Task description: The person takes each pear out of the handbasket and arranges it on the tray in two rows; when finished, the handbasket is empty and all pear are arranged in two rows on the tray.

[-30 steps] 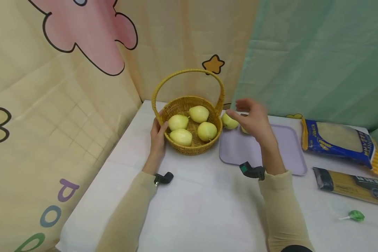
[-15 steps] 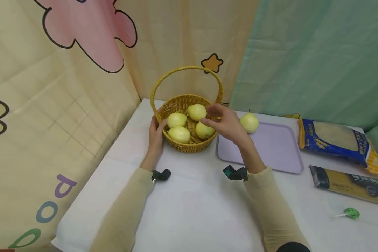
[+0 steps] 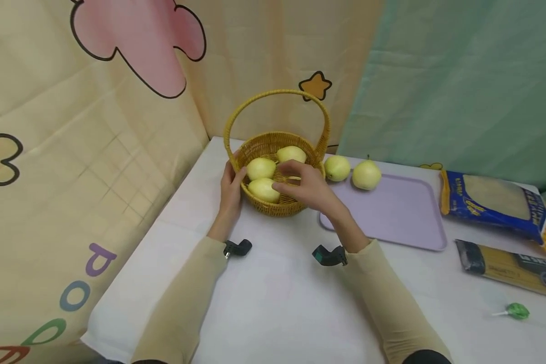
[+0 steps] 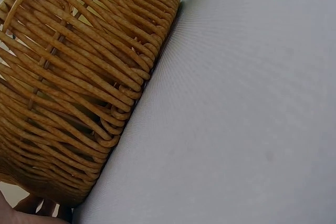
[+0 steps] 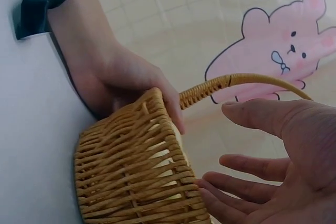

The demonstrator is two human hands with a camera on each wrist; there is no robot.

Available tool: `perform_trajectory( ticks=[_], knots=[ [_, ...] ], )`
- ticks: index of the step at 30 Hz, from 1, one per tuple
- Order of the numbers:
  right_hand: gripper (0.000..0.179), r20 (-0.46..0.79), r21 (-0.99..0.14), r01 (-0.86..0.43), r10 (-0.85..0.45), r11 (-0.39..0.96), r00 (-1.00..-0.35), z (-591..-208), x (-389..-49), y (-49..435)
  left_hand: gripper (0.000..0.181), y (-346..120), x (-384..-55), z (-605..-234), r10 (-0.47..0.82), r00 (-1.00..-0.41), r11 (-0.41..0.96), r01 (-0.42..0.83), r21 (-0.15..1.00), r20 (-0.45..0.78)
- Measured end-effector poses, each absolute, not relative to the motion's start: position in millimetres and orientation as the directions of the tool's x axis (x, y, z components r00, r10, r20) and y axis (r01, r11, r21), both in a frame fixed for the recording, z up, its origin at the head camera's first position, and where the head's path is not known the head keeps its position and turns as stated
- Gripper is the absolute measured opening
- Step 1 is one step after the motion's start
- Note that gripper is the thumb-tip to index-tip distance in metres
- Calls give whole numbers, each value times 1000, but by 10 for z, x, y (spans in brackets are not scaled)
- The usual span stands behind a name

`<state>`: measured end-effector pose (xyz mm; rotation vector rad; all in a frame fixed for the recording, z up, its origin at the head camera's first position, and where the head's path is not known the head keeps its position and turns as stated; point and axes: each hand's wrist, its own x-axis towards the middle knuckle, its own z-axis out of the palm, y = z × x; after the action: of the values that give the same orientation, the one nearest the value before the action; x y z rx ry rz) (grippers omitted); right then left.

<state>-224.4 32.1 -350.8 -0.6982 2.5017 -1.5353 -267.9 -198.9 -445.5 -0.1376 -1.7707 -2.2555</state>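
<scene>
A yellow wicker basket point(image 3: 279, 208) with a tall hoop handle stands on the white table, several pale yellow-green pears point(image 3: 261, 168) inside. My left hand point(image 3: 230, 189) grips its left side, thumb at the rim and fingers along the outside wall. Over the right half of the basket is my right hand point(image 3: 307, 187), its thumb and fingers apart with nothing between them. It overlaps the nearest pear point(image 3: 264, 190) in the head view and hides part of the basket's inside. In the right wrist view the fingers point(image 5: 252, 190) reach toward the wicker rim.
Two more pears point(image 3: 366, 175) sit at the back left of a lilac tray point(image 3: 400, 222), right of the basket. Farther right lie a blue food bag point(image 3: 496, 202), a spaghetti pack point(image 3: 505, 268) and a green lollipop point(image 3: 517, 311). Curtains point(image 3: 437, 91) border the table behind and left.
My right hand has moved left from above the tray to over the basket, uncovering the two pears by the tray. The left hand keeps its hold on the basket.
</scene>
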Motion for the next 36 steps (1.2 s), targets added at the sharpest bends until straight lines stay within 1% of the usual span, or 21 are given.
perform_trajectory(
  ticks=[3, 8, 11, 14, 23, 29, 36],
  knots=[
    [55, 133, -860, -332, -458, 387, -879, -3579, -2246, 276, 52, -1947, -2719, -4495, -147, -956, -182, 278, 943, 253],
    [50, 132, -795, -381, -478, 472, -868, -3665, -2262, 204, 51, -1887, -2746, -4513, -129, -956, -157, 283, 946, 264],
    [52, 120, -742, -406, -490, 533, -863, -3668, -2291, 171, 50, -1868, -2750, -4501, -128, -957, -155, 279, 948, 260],
    [55, 96, -717, -407, -499, 565, -861, -3649, -2338, 138, 50, -1863, -2754, -4480, -134, -955, -151, 284, 947, 265],
    [57, 17, -718, -354, -493, 599, -870, -3653, -2475, 49, 53, -1864, -2749, -4446, -138, -952, -158, 295, 942, 274],
    [58, 31, -721, -345, -468, 602, -883, -3695, -2493, 1, 53, -1889, -2727, -4447, -153, -951, -172, 292, 941, 267],
    [63, 54, -753, -318, -427, 576, -903, -3670, -2451, -72, 50, -1970, -2698, -4484, -196, -950, -139, 272, 952, 243]
  ],
)
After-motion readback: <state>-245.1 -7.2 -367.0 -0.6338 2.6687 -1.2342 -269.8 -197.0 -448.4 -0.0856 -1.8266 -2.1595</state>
